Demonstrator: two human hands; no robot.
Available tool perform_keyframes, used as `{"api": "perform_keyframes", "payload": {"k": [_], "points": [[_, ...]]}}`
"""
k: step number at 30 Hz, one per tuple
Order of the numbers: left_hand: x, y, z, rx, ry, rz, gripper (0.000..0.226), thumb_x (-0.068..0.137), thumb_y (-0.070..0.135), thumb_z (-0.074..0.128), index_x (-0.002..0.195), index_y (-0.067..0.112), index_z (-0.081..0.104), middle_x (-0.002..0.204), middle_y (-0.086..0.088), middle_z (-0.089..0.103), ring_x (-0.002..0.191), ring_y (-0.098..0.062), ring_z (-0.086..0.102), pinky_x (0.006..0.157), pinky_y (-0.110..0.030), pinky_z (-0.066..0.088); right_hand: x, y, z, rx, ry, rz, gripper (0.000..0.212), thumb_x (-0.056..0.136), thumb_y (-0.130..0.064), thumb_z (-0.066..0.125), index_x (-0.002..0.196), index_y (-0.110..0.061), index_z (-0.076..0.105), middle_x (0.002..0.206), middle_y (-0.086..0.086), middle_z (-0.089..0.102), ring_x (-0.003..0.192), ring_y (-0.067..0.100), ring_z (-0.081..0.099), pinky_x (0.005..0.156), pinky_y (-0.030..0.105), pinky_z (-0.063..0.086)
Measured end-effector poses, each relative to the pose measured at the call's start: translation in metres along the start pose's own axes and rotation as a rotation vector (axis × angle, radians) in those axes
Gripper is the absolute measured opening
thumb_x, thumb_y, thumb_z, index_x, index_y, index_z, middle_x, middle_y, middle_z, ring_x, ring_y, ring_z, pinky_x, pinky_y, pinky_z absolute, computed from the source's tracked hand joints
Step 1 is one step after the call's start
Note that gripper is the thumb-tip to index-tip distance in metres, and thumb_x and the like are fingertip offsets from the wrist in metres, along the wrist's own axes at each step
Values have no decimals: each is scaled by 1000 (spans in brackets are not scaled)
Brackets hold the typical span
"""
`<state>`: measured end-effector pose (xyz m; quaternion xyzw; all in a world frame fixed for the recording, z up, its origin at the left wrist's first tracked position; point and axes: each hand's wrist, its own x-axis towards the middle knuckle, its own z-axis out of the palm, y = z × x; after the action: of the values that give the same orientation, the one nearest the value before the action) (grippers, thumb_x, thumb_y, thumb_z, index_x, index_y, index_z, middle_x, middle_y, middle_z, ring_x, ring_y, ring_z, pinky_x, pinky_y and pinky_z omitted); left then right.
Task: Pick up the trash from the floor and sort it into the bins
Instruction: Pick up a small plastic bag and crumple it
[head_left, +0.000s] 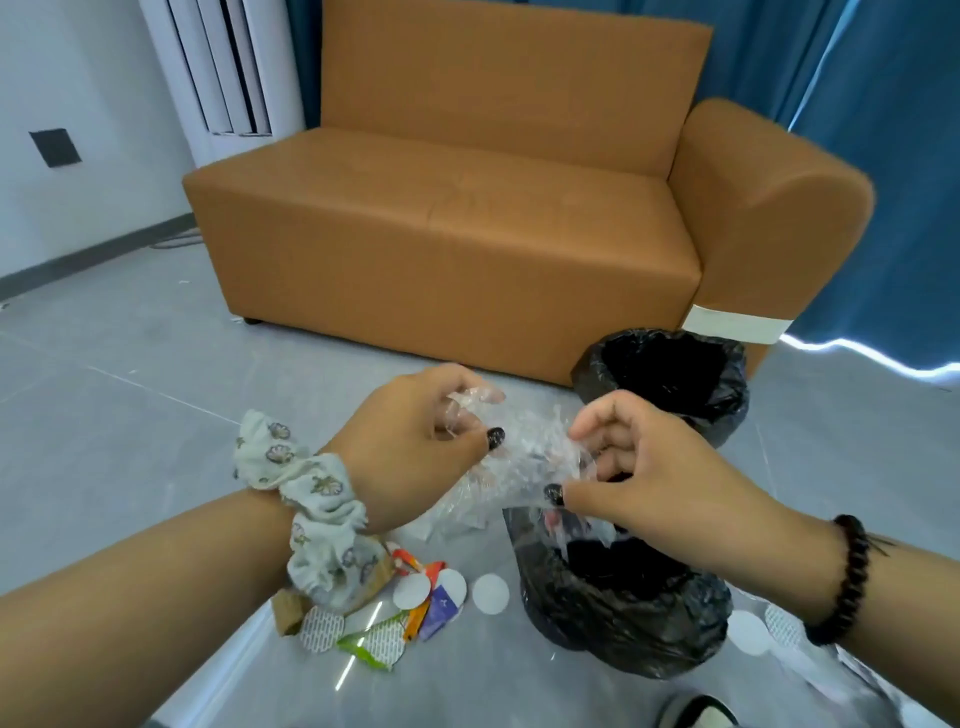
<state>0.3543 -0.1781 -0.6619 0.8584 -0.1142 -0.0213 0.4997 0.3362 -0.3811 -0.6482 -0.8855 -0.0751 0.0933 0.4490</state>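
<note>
Crinkled clear plastic film (524, 457), thin and glossy, stretched just above the near black-lined bin (623, 613). Pinched at one edge by left hand (410, 441), at the other by right hand (649, 478), fingers closed on it. Round white discs (490, 594) and colourful wrappers (431, 613) beside that bin.

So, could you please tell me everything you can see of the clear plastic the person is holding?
The clear plastic is a thin, crinkled, see-through film, bunched and stretched between both hands. The left hand pinches its upper left part; the right hand grips its right edge. It hangs in the air above the floor, its lower end trailing over the rim of the near black-lined bin.
</note>
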Motion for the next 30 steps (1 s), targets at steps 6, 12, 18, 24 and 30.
{"api": "perform_keyframes", "payload": {"k": [6, 12, 18, 24, 30], "points": [[-6, 14, -6, -478, 74, -119, 17, 82, 13, 67, 98, 11, 63, 71, -6, 66, 54, -15, 46, 45, -18, 38, 0, -6, -10, 192, -151, 204, 79, 63, -44, 78, 131, -36, 40, 129, -6, 49, 100, 12, 63, 80, 30, 55], [-18, 20, -10, -533, -78, -118, 26, 64, 24, 68, 87, 12, 72, 70, -9, 69, 59, -13, 62, 56, -20, 49, 1, -6, -12, 254, -238, 192, 19, 91, 2, 51, 86, -10, 65, 81, 14, 71, 54, 22, 60, 44, 23, 47], [-20, 5, 1, -115, -277, -99, 24, 61, 33, 86, 78, 20, 77, 77, -19, 71, 68, -18, 59, 67, -36, 52, 2, -8, -9, 207, -18, 48, 36, 85, 13, 44, 89, -10, 72, 75, 19, 71, 43, 18, 57, 47, 24, 49], [-16, 1, 8, 59, -57, -182, 23, 63, 22, 81, 78, 23, 64, 70, -2, 69, 51, -12, 59, 55, -36, 53, -18, -19, 10, 240, -5, -248, 44, 79, 18, 48, 84, -17, 75, 86, 5, 70, 63, 19, 69, 57, 28, 57], [-13, 10, 6, -399, 65, -295, 13, 82, -13, 57, 82, 0, 56, 71, -18, 57, 44, -13, 57, 44, -21, 50, -24, -11, 17, -221, -33, -635, 34, 80, -2, 53, 101, -18, 74, 109, -12, 61, 103, 1, 58, 82, 11, 46]]}}
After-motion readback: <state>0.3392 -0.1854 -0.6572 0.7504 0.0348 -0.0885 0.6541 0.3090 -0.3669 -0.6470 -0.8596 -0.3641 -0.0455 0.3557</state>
